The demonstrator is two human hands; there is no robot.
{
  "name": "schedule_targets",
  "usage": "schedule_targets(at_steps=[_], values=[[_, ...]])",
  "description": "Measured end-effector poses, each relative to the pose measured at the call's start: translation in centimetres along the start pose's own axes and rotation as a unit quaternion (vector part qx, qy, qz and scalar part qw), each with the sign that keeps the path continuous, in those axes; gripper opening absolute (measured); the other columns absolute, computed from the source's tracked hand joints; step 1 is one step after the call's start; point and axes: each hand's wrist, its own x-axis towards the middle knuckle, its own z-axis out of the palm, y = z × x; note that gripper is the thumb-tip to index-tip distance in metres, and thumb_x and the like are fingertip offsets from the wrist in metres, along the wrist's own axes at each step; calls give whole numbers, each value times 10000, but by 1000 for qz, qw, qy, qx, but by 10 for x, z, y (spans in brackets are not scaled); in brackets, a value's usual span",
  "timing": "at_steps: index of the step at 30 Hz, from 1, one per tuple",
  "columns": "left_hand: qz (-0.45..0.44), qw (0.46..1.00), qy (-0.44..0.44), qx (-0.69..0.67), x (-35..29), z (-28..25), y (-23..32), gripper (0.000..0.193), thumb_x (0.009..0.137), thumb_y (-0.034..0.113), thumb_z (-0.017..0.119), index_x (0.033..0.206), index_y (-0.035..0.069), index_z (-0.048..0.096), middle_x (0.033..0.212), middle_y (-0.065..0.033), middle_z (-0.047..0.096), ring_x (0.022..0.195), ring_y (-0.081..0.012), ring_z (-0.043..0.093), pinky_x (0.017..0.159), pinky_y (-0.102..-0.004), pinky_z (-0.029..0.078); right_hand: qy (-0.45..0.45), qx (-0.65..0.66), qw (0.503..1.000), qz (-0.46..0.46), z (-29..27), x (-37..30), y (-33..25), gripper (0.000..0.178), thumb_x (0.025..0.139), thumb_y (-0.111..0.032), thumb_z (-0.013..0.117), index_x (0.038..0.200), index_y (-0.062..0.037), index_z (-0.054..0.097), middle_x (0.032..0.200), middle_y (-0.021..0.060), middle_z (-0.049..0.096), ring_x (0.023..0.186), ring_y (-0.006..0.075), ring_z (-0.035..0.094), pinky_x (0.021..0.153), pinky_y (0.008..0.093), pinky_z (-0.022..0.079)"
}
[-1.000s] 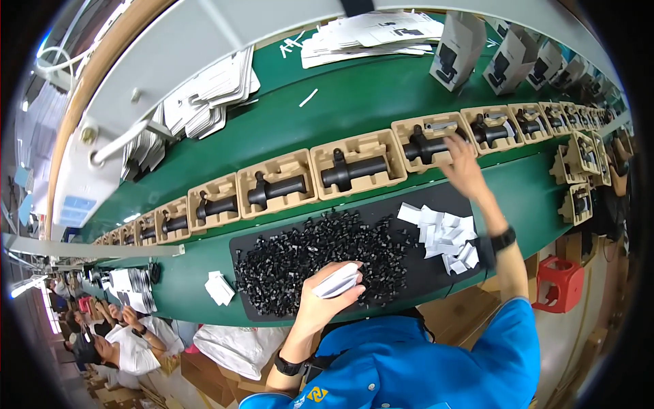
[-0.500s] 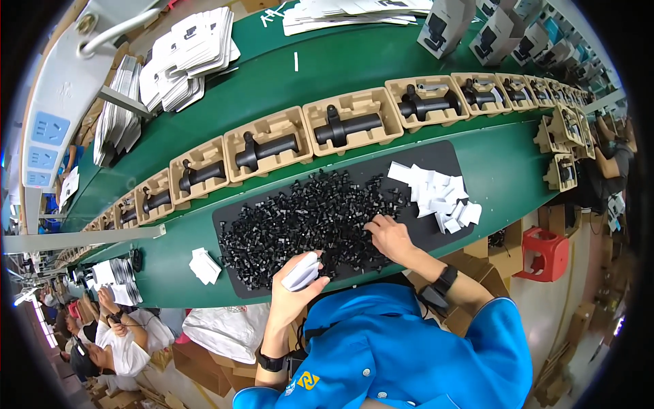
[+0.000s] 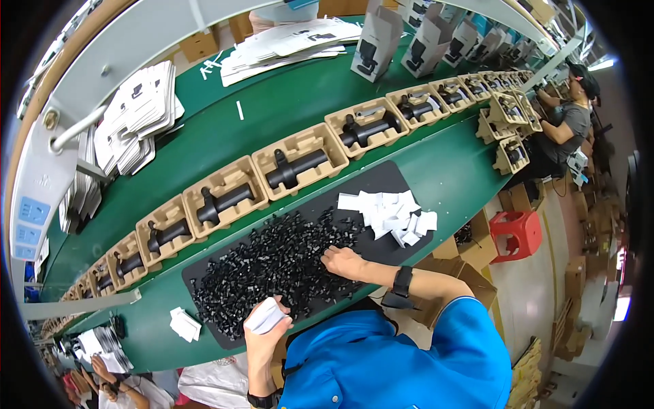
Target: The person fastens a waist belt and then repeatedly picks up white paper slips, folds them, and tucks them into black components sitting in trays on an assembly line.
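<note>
My left hand [image 3: 264, 339] is closed around a small stack of white paper slips or little bags [image 3: 266, 315], held up at the near edge of a black pile. That pile of small black plastic parts [image 3: 272, 273] is spread over a dark mat [image 3: 388, 178]. On the right side of the pile rests my right hand [image 3: 345, 264], its fingers curled together down among the parts; anything between the fingertips is too small or hidden to make out. Beyond it, more white slips [image 3: 395, 215] lie loosely heaped on the mat's right end.
A row of tan moulded trays [image 3: 300, 163], each with a black device, runs across the green table [image 3: 436, 157]. Flat white cartons [image 3: 139, 112] and standing boxes [image 3: 377, 41] are behind. A few slips [image 3: 184, 325] lie left. A red stool [image 3: 516, 236] and co-worker [image 3: 569, 123] are right.
The whole view has tilted and shifted, so the table's things sit further left and lower. My right hand stays at the parts pile; my left still grips the white slips.
</note>
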Motion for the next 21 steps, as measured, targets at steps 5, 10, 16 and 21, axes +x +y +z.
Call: schedule_targets(at_steps=[5, 10, 16, 21], values=[[-4, 995, -100, 8, 4, -8, 8, 394, 753, -8, 690, 1125, -38, 561, 877, -51, 623, 740, -97, 591, 655, -225, 507, -12, 335, 931, 145, -94, 11, -2, 195, 778, -154, 633, 936, -48, 673, 766, 124, 665, 632, 197, 646, 570, 299, 524], [4, 977, -201, 73, 19, 8, 22, 451, 717, 15, 716, 1136, -12, 552, 929, -48, 621, 848, -98, 586, 728, -229, 489, 87, 576, 809, 83, -237, 28, -58, 192, 774, -74, 684, 959, -23, 682, 826, 96, 679, 665, 145, 651, 580, 259, 538], [42, 963, -209, 167, 9, 4, 35, 526, 702, 88, 733, 1180, 1, 534, 1051, -87, 617, 971, -141, 575, 841, -265, 461, 123, 388, 912, -50, -221, 41, -80, 174, 740, -115, 703, 901, -60, 669, 838, 51, 613, 687, 200, 617, 542, 299, 503], [5, 965, -229, 132, 9, -3, 32, 474, 691, 47, 725, 1137, 1, 573, 1040, -60, 630, 938, -103, 573, 824, -255, 478, -101, 203, 970, -84, -239, 31, -84, 378, 841, -266, 574, 1198, -149, 532, 641, 71, 588, 498, 266, 581, 425, 359, 450]])
